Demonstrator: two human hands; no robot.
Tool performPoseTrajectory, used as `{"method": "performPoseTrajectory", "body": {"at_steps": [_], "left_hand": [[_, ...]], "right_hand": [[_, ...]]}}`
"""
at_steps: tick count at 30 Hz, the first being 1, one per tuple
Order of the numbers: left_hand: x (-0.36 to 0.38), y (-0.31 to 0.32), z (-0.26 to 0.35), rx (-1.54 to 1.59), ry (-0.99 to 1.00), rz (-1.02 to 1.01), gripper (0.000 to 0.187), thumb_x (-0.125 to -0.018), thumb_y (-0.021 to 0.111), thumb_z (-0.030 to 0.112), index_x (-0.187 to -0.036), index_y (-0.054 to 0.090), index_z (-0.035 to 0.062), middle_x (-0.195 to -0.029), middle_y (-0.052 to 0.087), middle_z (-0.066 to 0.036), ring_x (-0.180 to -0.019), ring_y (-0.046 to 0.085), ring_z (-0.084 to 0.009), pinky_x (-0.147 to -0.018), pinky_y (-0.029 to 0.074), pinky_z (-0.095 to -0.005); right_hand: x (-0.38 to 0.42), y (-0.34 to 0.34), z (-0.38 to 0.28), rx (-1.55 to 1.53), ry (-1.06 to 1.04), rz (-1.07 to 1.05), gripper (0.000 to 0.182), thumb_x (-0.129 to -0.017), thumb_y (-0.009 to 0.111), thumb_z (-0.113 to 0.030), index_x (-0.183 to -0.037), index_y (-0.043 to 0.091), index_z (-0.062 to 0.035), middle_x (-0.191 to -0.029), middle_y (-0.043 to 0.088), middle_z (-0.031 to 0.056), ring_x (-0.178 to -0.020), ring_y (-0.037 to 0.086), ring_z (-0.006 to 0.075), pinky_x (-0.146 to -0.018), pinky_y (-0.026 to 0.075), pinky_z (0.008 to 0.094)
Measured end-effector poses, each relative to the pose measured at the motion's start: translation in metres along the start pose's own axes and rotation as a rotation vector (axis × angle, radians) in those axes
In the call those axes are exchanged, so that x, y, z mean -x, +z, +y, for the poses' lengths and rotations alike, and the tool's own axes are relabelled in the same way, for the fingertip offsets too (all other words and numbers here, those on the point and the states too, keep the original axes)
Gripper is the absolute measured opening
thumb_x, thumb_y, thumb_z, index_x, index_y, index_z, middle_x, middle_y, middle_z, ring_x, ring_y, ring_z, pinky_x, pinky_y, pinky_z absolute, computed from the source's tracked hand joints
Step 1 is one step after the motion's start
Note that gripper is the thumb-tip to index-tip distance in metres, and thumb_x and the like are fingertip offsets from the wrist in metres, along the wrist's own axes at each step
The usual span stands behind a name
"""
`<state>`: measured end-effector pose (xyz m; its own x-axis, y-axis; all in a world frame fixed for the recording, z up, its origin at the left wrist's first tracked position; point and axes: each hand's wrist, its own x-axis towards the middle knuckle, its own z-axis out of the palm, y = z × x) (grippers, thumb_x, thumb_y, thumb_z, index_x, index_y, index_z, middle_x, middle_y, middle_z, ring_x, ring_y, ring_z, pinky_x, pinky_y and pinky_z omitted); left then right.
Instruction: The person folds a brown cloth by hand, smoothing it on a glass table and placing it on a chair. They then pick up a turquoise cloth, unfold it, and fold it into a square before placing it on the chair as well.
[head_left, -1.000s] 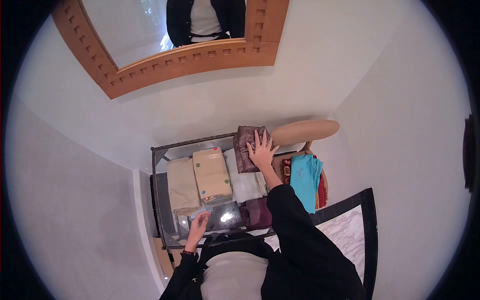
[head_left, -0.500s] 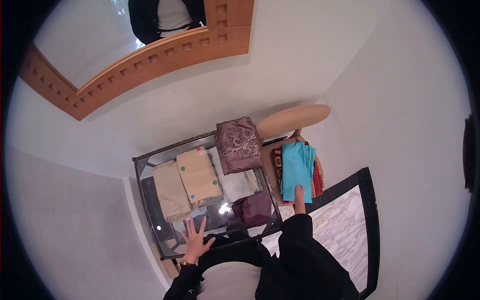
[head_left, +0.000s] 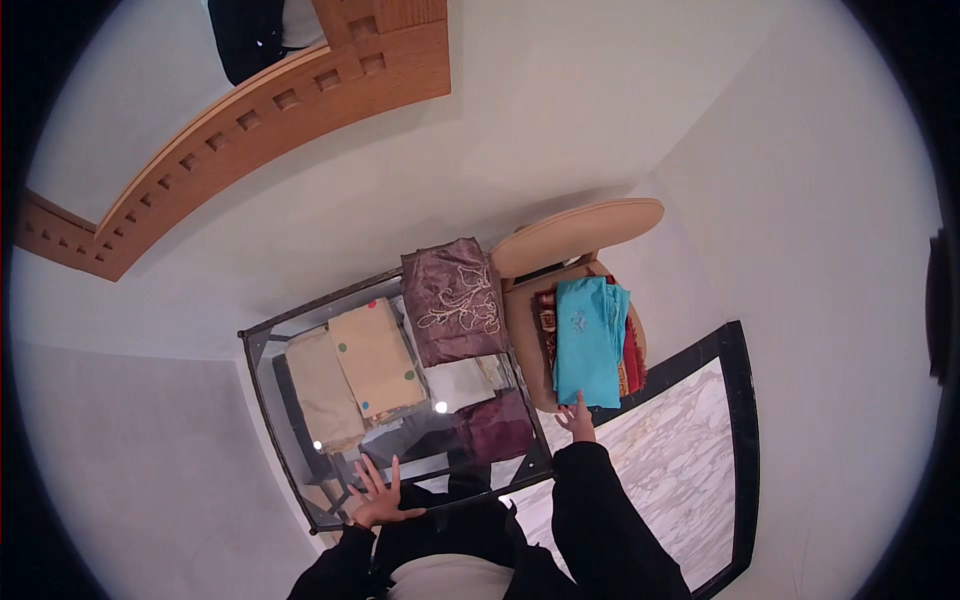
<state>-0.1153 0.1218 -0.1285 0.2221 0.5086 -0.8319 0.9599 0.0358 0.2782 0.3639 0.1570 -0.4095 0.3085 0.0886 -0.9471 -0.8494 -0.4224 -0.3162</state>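
My left hand (head_left: 377, 495) rests with fingers spread at the near edge of a glass-topped table (head_left: 270, 420). At the near end of a folded turquoise cloth (head_left: 588, 345) is my right hand (head_left: 577, 418), its fingers apart and right at the cloth's edge. The turquoise cloth has a small embroidered motif and lies on a red patterned fabric (head_left: 635, 358) on a chair seat. A brownish-purple cloth (head_left: 455, 300) with pale embroidery lies folded at the table's far right corner.
Within the table's frame are a beige folded cloth (head_left: 320, 385), a cream piece with coloured dots (head_left: 372, 355), white fabric (head_left: 460, 383) and a maroon bundle (head_left: 497, 425). The chair's rounded back (head_left: 580, 235) stands near the wall. A wood-framed mirror (head_left: 280, 110) hangs above.
My right hand has slid from the top of the turquoise cloth back to its near edge. My left hand stays spread at the table edge. The camera view has shifted slightly.
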Motion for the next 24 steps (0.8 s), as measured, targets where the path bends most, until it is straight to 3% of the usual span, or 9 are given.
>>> {"method": "performPoseTrajectory", "body": {"at_steps": [3, 5, 10, 13, 14, 17, 20, 23, 24], "left_hand": [[-0.001, -0.004, 0.002, -0.052, -0.01, -0.048, 0.14, -0.061, 0.057, 0.088, -0.151, -0.012, 0.0068, -0.134, -0.025, -0.053, -0.125, -0.025, -0.0691, -0.082, 0.008, -0.0875], [-0.002, -0.008, 0.004, -0.123, -0.018, -0.074, 0.14, -0.062, 0.05, 0.092, -0.15, -0.011, 0.002, -0.133, -0.021, -0.055, -0.126, -0.019, -0.0711, -0.083, 0.011, -0.0873], [-0.01, -0.006, -0.002, -0.154, -0.025, -0.116, 0.144, -0.057, 0.055, 0.092, -0.151, -0.013, 0.0069, -0.133, -0.023, -0.055, -0.124, -0.021, -0.0724, -0.081, 0.013, -0.0874], [-0.009, -0.006, 0.0, -0.166, -0.056, -0.111, 0.149, -0.051, 0.057, 0.093, -0.152, -0.011, 0.0074, -0.134, -0.024, -0.054, -0.125, -0.021, -0.0709, -0.083, 0.011, -0.0871], [-0.009, -0.009, 0.003, -0.164, -0.074, -0.108, 0.151, -0.049, 0.058, 0.094, -0.152, -0.01, 0.0076, -0.135, -0.024, -0.053, -0.126, -0.022, -0.0699, -0.083, 0.01, -0.0871], [-0.009, -0.019, 0.014, -0.162, -0.152, -0.25, 0.154, -0.051, 0.053, 0.096, -0.148, -0.014, -0.0023, -0.141, -0.021, -0.049, -0.124, -0.024, -0.0705, -0.092, 0.002, -0.0836], [-0.019, -0.016, 0.009, -0.247, -0.173, -0.282, 0.157, -0.049, 0.054, 0.096, -0.148, -0.013, -0.0044, -0.145, -0.022, -0.043, -0.124, -0.026, -0.0697, -0.094, -0.003, -0.0816], [-0.032, -0.004, 0.0, -0.317, -0.143, -0.284, 0.159, -0.046, 0.055, 0.096, -0.147, -0.013, -0.0065, -0.148, -0.023, -0.038, -0.124, -0.027, -0.069, -0.095, -0.008, -0.0801], [-0.034, 0.0, -0.006, -0.332, -0.103, -0.265, 0.16, -0.046, 0.055, 0.096, -0.147, -0.014, -0.0073, -0.149, -0.023, -0.037, -0.124, -0.027, -0.0688, -0.095, -0.009, -0.0799]], "right_hand": [[0.0, -0.002, -0.002, 0.023, 0.032, -0.064, 0.045, -0.083, 0.074, -0.044, -0.106, 0.056, -0.0104, -0.101, 0.061, 0.0046, -0.109, 0.059, 0.0256, -0.087, 0.048, 0.0551], [0.007, 0.001, -0.006, 0.06, -0.055, 0.037, 0.043, -0.084, 0.074, -0.041, -0.104, 0.054, -0.0082, -0.096, 0.06, 0.0065, -0.098, 0.061, 0.0254, -0.082, 0.049, 0.0553], [0.006, 0.006, -0.022, -0.05, -0.154, 0.052, 0.026, -0.089, 0.067, -0.025, -0.104, 0.051, -0.0111, -0.081, 0.058, 0.0079, -0.075, 0.06, 0.0247, -0.068, 0.053, 0.0498], [0.02, 0.02, -0.034, -0.315, -0.331, -0.181, 0.023, -0.091, 0.064, -0.025, -0.102, 0.05, -0.0106, -0.085, 0.056, 0.004, -0.075, 0.058, 0.0201, -0.072, 0.053, 0.0444], [0.03, 0.015, -0.044, -0.183, -0.36, -0.199, 0.023, -0.091, 0.063, -0.022, -0.106, 0.049, -0.012, -0.092, 0.056, 0.0037, -0.085, 0.056, 0.019, -0.081, 0.05, 0.0467], [0.067, 0.038, -0.073, -0.213, -0.482, -0.174, 0.023, -0.09, 0.064, -0.023, -0.105, 0.049, -0.0131, -0.097, 0.055, 0.0026, -0.089, 0.054, 0.0172, -0.088, 0.046, 0.0471], [0.079, 0.045, -0.099, -0.262, -0.638, -0.315, 0.025, -0.09, 0.066, -0.025, -0.105, 0.05, -0.0135, -0.099, 0.055, 0.0021, -0.087, 0.054, 0.017, -0.09, 0.046, 0.0463], [0.142, 0.053, -0.121, -0.26, -0.804, -0.424, 0.025, -0.09, 0.066, -0.026, -0.106, 0.051, -0.0131, -0.102, 0.057, 0.0022, -0.092, 0.057, 0.0179, -0.089, 0.047, 0.0452], [0.169, 0.053, -0.125, -0.245, -0.838, -0.429, 0.026, -0.092, 0.064, -0.024, -0.111, 0.052, -0.0113, -0.109, 0.057, 0.0036, -0.1, 0.058, 0.0186, -0.088, 0.048, 0.0415]]}}
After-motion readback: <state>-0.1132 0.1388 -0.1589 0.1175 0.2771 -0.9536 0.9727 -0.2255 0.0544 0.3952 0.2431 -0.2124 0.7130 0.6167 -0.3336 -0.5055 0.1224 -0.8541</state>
